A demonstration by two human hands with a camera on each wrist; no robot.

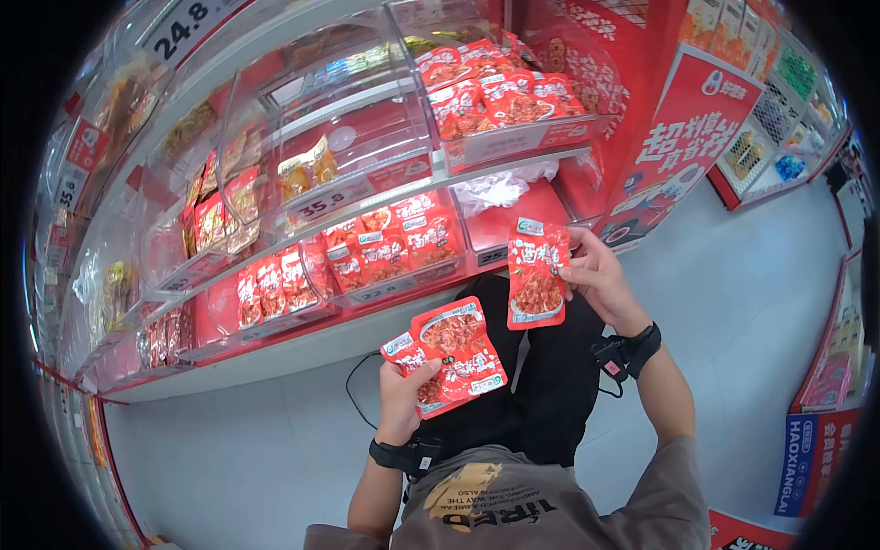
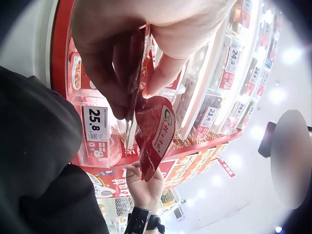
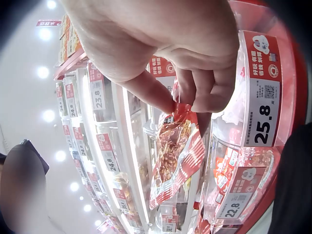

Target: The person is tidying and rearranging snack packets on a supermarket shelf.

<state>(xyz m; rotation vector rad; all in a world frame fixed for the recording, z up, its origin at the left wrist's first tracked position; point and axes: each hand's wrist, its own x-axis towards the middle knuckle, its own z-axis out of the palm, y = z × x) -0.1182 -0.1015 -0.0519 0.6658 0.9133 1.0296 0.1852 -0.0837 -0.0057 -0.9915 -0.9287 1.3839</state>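
In the head view my left hand (image 1: 400,401) grips red snack packets (image 1: 463,362), overlapped at different angles, with the thumb across their front. The left wrist view shows this hand (image 2: 195,24) with the packets edge-on between thumb and fingers, one packet (image 2: 158,126) bending outward. My right hand (image 1: 600,280) pinches another red packet (image 1: 537,275) by its side edge, held upright with its printed front showing. Seen from the right wrist, thumb and fingertips of that hand (image 3: 165,44) nip the packet (image 3: 178,151). Both hands are above the person's lap.
Clear shelf bins hold similar red packets (image 1: 394,243), with more packets (image 1: 513,96) on the upper tier. A crumpled white plastic bag (image 1: 502,188) lies in the bin beyond the right hand. A red sign panel (image 1: 683,137) stands right of the shelves.
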